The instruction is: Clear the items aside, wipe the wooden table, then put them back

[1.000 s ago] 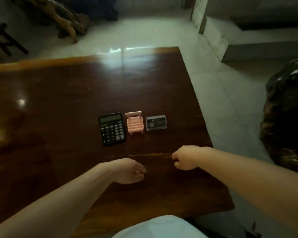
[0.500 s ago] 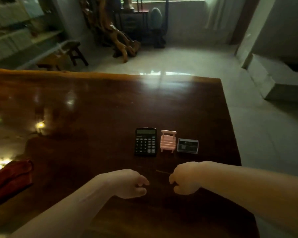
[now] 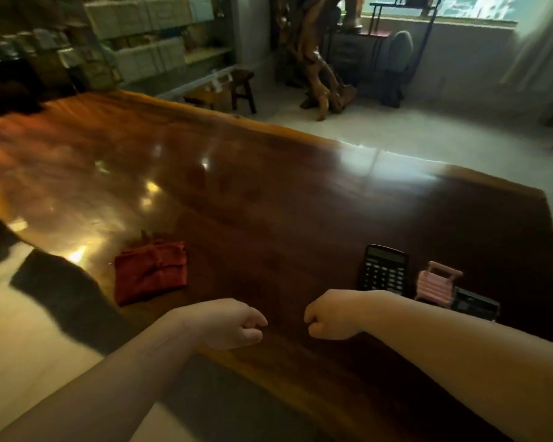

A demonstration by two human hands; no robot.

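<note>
A black calculator, a small pink toy chair and a small dark card box stand in a row near the right end of the glossy wooden table. A folded red cloth lies near the table's front edge on the left. My left hand and my right hand hover side by side over the front of the table, both curled into loose fists with nothing in them. My right forearm hides part of the card box.
Past the far edge stand a dark wooden stool and a tall carved root sculpture. Shelves with white boxes line the back left wall. Pale tiled floor lies beyond the table.
The view has swung to the left, so the red cloth is now fully in sight and the three items sit far right. Both fists have kept their place relative to each other.
</note>
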